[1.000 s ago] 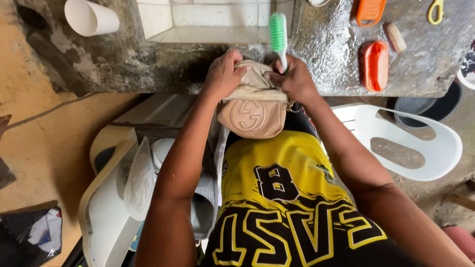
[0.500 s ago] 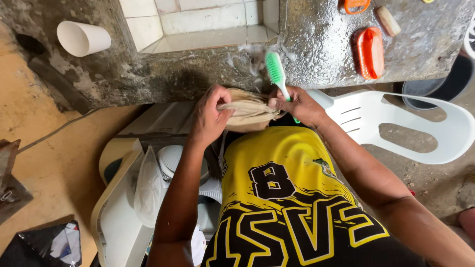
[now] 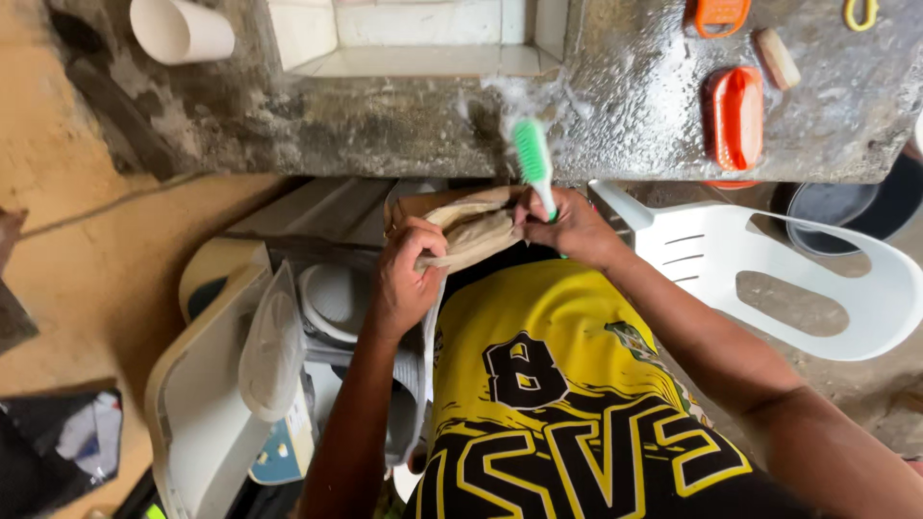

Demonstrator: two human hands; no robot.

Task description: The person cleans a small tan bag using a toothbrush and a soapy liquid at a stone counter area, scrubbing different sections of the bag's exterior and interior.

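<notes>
Beige soft fabric pouch, below the wet concrete ledge: your left hand pinches it taut. Your right hand fingers wrap the green-bristled toothbrush, gripping the pouch too, probably for steadiness.

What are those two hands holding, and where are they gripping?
The left hand grips the beige pouch bag by its near edge. The right hand pinches the bag's far side and also holds a green-bristled toothbrush by its handle, bristles pointing away.

In front of me runs a wet concrete counter with a tiled basin set in it. A white cup lies far left; two orange brushes, soap and yellow scissors lie right.
</notes>
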